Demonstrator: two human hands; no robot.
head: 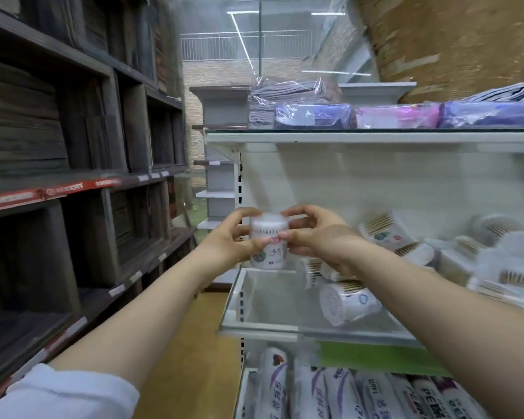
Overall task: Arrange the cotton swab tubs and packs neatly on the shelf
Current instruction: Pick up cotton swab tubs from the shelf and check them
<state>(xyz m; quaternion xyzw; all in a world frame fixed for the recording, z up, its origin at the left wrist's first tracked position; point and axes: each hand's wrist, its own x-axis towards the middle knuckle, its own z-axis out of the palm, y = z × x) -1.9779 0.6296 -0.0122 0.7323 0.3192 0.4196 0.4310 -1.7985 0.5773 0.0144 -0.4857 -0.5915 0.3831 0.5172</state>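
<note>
A round white cotton swab tub (pixel 269 237) is held upright in the air, just above the left end of the glass-edged shelf (pixel 254 326). My left hand (pixel 230 241) grips its left side and my right hand (pixel 318 237) grips its right side and top. Another tub (pixel 347 302) lies on its side on the shelf below my right wrist. Several more tubs and packs (pixel 454 252) lie jumbled along the shelf to the right. The picture is blurred by motion.
The shelf above (pixel 345 137) carries wrapped cloths and purple and pink packs. The shelf below holds white rolls (pixel 345 394) with purple print. Dark wooden racks (pixel 73 176) line the left of the aisle. A wooden floor (pixel 188 358) runs between them.
</note>
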